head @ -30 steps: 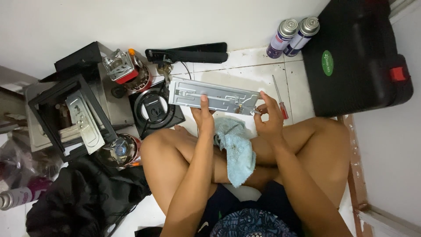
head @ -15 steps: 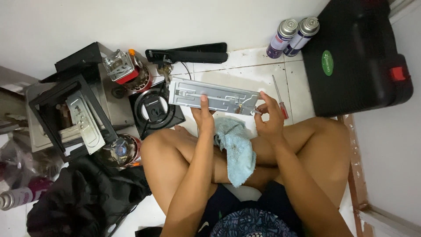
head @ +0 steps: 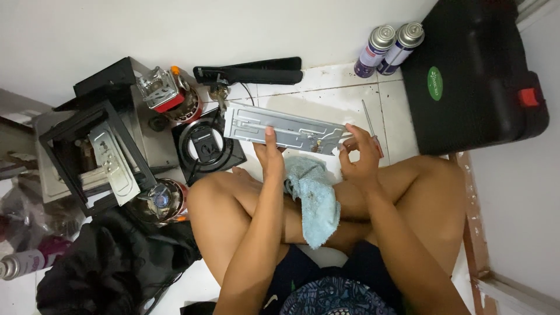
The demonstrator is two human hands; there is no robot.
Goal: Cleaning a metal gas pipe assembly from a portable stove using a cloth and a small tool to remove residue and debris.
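The left hand [head: 270, 157] pinches a long, flat, stamped grey metal panel [head: 280, 129], thumb on top. The right hand's [head: 359, 158] fingers curl loosely at the panel's rusty end, perhaps gripping something small. Below the fingers lies a crumpled blue cloth [head: 315, 198].

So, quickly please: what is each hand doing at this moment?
Left hand: closed on the grey metal plate, thumb on top.
Right hand: fingers curled at the plate's right end, touching it; whether it grips something small cannot be told.
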